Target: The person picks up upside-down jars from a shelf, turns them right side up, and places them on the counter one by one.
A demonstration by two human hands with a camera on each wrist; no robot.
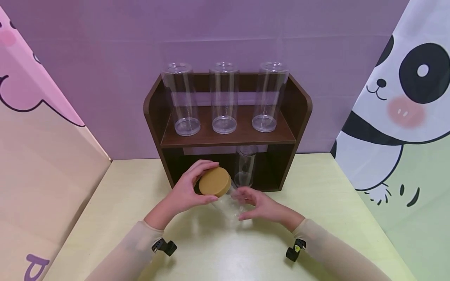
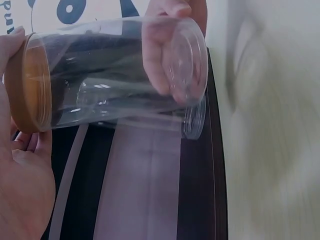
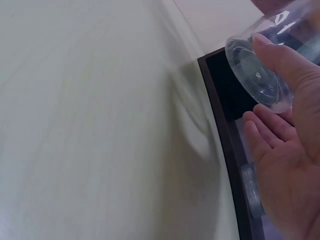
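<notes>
Left grip [image 1: 190,191] around lidded jar [image 2: 115,75], right hand [image 1: 261,205] cupping base.

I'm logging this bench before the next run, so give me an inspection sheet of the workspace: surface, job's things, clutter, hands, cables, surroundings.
Surface: pale yellow-green table.
Job's things: clear jar with a tan lid, held tilted above the table, in front of the dark wooden shelf.
Clutter: three lidless clear jars upright on the upper shelf; one more in the lower bay.
Hands: left hand grips the lid end; right hand holds the jar's base end, thumb on the bottom.
Cables: nothing seen.
Surroundings: purple back wall, pink cartoon panel left, panda panel right.
</notes>
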